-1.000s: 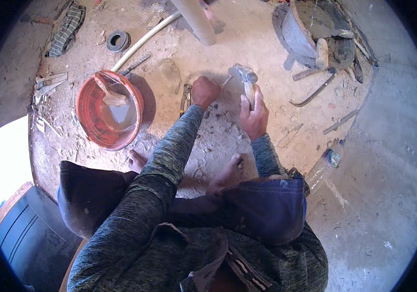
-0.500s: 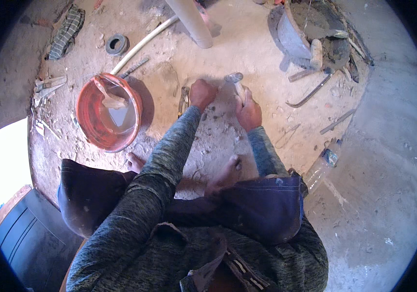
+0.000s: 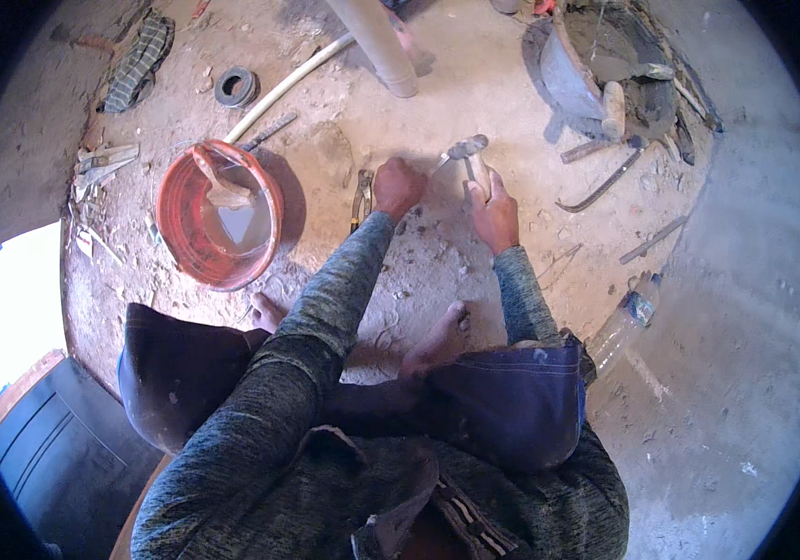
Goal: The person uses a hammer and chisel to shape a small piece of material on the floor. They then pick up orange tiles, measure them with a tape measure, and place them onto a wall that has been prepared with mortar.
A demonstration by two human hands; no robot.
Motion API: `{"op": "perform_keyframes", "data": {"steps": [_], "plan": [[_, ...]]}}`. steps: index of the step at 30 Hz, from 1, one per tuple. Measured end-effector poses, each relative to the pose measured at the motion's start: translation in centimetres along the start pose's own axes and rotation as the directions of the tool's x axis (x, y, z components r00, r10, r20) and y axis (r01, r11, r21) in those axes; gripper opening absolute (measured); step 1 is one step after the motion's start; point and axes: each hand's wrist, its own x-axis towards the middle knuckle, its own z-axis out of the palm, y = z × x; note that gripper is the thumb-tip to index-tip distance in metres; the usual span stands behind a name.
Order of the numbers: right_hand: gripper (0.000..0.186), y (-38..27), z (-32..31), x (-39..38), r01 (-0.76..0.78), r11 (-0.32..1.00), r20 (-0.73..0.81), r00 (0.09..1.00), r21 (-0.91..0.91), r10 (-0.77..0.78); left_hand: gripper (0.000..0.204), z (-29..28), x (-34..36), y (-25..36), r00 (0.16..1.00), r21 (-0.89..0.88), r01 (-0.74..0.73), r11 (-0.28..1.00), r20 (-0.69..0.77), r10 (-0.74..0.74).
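My left hand (image 3: 400, 187) is closed on a thin metal rod (image 3: 438, 163), held low over the dusty floor. My right hand (image 3: 495, 215) grips the pale handle of a hammer (image 3: 477, 172); its metal head (image 3: 465, 147) is beside the rod’s upper end, though I cannot tell whether they touch. Pliers (image 3: 360, 202) lie just left of my left hand. An orange-red bucket (image 3: 176, 201) stands further left, with grey liquid and a paddle-shaped tool (image 3: 224, 191) inside. My bare feet (image 3: 432, 341) are below my hands.
Behind are an upright pipe (image 3: 372, 42), pale hose (image 3: 292, 79) and black tape roll (image 3: 236, 87). A cut-open tub (image 3: 563, 75) of tools, curved bar (image 3: 596, 191) and plastic bottle (image 3: 626, 327) are right. Striped cloth (image 3: 134, 65) lies upper left, a dark panel (image 3: 59, 448) lower left.
The hammer head swung slightly left toward the rod half a second ago, then moved slightly back right. Both hands keep their grips. The view has shifted slightly.
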Motion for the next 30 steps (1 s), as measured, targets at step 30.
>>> {"op": "perform_keyframes", "data": {"steps": [30], "plan": [[0.052, 1.9, 0.4, -3.4, 0.136, 0.990, -0.102, 0.986, 0.022, -0.133, 0.023, 0.7, -3.6, -0.5, 0.761, 0.125, -0.622, 0.773, -0.135, 0.634]]}}
